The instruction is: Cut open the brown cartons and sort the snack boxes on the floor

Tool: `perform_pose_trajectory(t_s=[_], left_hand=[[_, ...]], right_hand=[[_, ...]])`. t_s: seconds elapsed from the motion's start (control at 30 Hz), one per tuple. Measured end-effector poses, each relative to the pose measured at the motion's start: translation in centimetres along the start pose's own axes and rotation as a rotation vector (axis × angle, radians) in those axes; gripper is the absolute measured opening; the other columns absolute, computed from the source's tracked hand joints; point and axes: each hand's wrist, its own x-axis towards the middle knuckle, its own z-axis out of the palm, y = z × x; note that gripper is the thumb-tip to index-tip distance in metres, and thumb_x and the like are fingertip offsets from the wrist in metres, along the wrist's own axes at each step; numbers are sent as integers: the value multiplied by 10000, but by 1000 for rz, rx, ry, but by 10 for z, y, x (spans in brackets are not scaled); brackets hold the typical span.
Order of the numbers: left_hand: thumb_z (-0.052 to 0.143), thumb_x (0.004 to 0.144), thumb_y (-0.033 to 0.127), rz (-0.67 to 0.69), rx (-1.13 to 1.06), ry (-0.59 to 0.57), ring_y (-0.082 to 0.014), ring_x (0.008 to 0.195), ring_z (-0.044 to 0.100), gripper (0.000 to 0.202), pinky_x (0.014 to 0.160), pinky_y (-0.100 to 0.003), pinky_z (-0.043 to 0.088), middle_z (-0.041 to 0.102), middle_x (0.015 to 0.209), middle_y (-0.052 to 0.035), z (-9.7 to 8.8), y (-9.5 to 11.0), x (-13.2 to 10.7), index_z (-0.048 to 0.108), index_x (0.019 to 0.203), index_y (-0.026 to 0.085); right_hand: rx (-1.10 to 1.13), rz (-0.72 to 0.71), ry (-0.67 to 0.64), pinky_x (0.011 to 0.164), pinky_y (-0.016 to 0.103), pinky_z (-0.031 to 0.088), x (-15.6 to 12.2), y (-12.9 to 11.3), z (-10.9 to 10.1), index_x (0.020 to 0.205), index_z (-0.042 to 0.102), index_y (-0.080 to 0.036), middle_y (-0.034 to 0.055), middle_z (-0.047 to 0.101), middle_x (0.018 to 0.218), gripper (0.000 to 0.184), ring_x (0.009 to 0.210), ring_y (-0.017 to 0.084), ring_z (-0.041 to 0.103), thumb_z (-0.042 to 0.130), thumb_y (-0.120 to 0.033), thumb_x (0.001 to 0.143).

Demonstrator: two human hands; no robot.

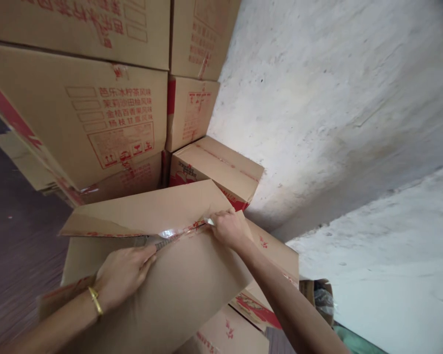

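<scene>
A large brown cardboard box (177, 285) lies in front of me, its top seam partly parted on the left. A strip of printed clear packing tape (186, 229) runs along the seam to the right. My left hand (127, 273), with a gold bracelet at its wrist, is closed on the near flap's edge where the seam gapes. At the seam's right end, my right hand (227, 228) is closed in a pinch on the tape, a whitish bit of which shows at its fingertips. The far flap (151, 209) is raised slightly on the left, and the box's contents are hidden.
Stacked cartons (121, 113) with red print rise at the back left. A closed carton (221, 164) sits behind, against the stained white wall (317, 98). More cartons (232, 329) lie below on the right, near an open box (322, 300) with clear plastic inside.
</scene>
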Motion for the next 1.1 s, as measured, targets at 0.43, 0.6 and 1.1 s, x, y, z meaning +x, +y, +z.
perform_pose_trajectory(t_s=[0.43, 0.6, 1.1], left_hand=[[348, 854, 145, 98, -124, 98, -199, 700, 615, 293, 625, -304, 417, 652, 734, -41, 10, -6, -27, 628, 794, 208], [342, 806, 20, 216, -110, 131, -211, 702, 592, 347, 670, -336, 447, 650, 761, -52, 15, -3, -34, 642, 812, 194], [353, 717, -115, 461, 30, 403, -192, 618, 563, 411, 587, -322, 372, 607, 714, -20, 32, -5, -39, 609, 818, 190]], right_hand=[[246, -161, 419, 828, 346, 269, -42, 6, 8, 849, 652, -184, 53, 697, 859, 189, 873, 204, 547, 535, -70, 754], [193, -267, 547, 783, 332, 272, -50, 11, 11, 747, 611, -184, 22, 656, 729, 180, 752, 174, 541, 512, -132, 888], [175, -167, 181, 748, 310, 308, -26, -30, 6, 812, 658, -178, 49, 715, 830, 127, 821, 187, 620, 552, -114, 840]])
